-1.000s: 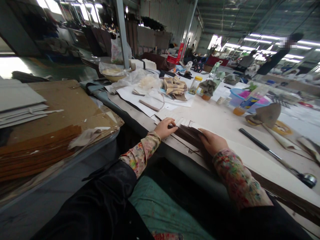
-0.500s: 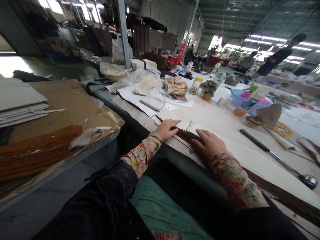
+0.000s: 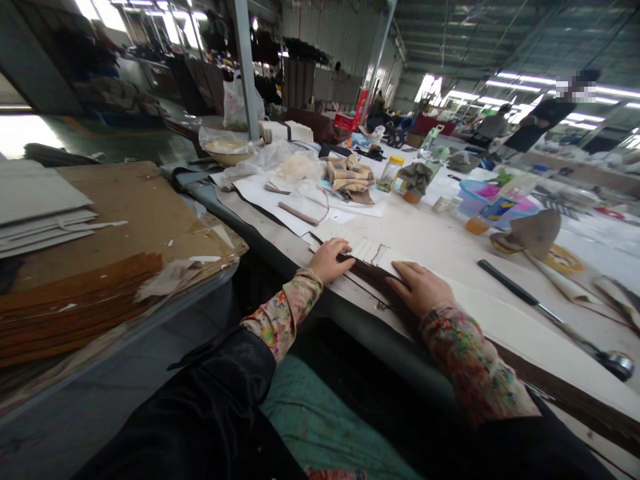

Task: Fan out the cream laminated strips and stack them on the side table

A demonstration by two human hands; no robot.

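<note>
A fanned row of thin pale strips with dark undersides [image 3: 367, 252] lies near the front edge of the white worktable [image 3: 440, 240]. My left hand [image 3: 331, 259] rests on the left end of the row, fingers curled down onto the strips. My right hand [image 3: 419, 285] lies flat on the right end, fingers stretched out and pressing on the pieces. Both arms wear flowered sleeves.
A long dark-handled tool [image 3: 550, 310] lies to the right. Behind are rolled tan pieces [image 3: 350, 177], a jar [image 3: 388, 172], a blue basin [image 3: 480, 193] and plastic bags. A stack of brown boards [image 3: 100, 267] sits on the left bench. People stand far right.
Both hands have drawn slightly toward each other along the fanned strips, the left sliding right and curling, the right sliding left. The strips are bunched a little closer.
</note>
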